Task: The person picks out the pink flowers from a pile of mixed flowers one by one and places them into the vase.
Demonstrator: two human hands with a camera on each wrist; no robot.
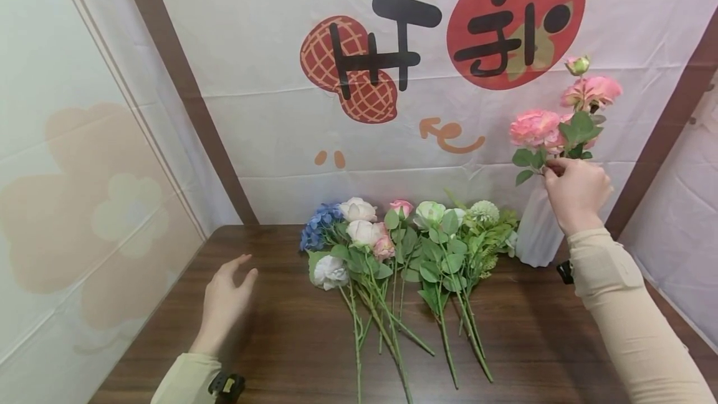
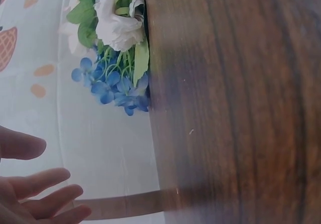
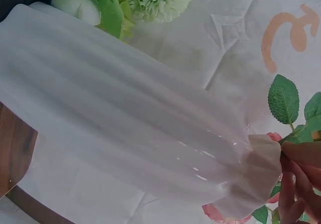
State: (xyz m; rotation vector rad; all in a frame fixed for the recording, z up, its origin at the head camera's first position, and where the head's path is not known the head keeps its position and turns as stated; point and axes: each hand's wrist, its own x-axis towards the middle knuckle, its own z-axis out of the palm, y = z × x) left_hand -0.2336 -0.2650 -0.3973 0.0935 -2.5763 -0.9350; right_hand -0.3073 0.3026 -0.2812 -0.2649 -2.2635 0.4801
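Note:
At the right, a white fluted vase (image 1: 537,232) holds pink flowers (image 1: 535,128) with green leaves. My right hand (image 1: 579,195) is at its mouth, thumb and fingers pinching a leafy stem; in the right wrist view the fingertips (image 3: 296,158) meet beside the vase's wavy rim (image 3: 263,169), and the stem inside the grip is mostly hidden. Over the table's left part, my left hand (image 1: 224,304) holds nothing, fingers apart. The left wrist view shows that hand (image 2: 42,191) below blue blossoms (image 2: 113,88) and a white flower (image 2: 118,25).
Several cut flowers lie mid-table: blue (image 1: 320,226), white (image 1: 330,272), a pink rose (image 1: 401,207), a pale green round bloom (image 1: 484,211) and foliage, stems (image 1: 392,341) pointing toward the front edge. A printed white cloth (image 1: 258,80) hangs behind the brown wooden table (image 1: 291,329).

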